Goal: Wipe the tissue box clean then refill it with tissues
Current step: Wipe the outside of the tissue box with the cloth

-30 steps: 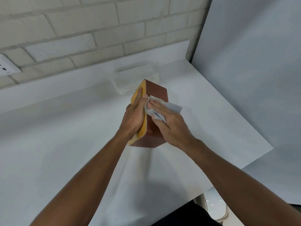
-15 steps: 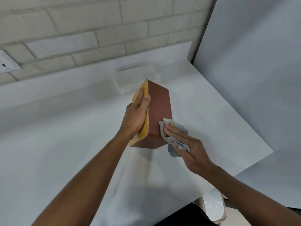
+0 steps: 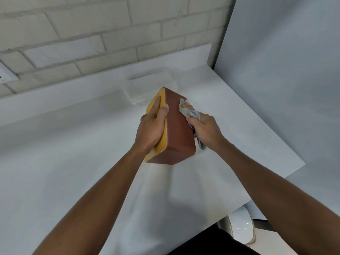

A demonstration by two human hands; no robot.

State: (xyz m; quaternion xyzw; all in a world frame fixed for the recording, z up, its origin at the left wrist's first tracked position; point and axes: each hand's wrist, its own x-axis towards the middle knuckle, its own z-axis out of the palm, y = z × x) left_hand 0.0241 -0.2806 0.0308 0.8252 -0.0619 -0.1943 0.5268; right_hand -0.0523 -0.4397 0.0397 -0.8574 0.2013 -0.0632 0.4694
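Where the tissue box [image 3: 176, 129] faces away, its opening is hidden; only a smooth brown side and a yellow face show. It is tilted above the white counter [image 3: 73, 162], left hand [image 3: 150, 129] clamped around it. Right hand [image 3: 206, 129] pinches a crumpled grey cloth [image 3: 191, 113] against the brown side. Behind, a clear-wrapped pack [image 3: 147, 87], possibly tissues, blurs into the counter.

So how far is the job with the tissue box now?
Nothing looks finished yet. In hand: the left hand holds the box tilted above the counter, while the right hand presses a cloth on its brown side. Left: the refill. The clear pack behind, seemingly tissues, lies untouched.
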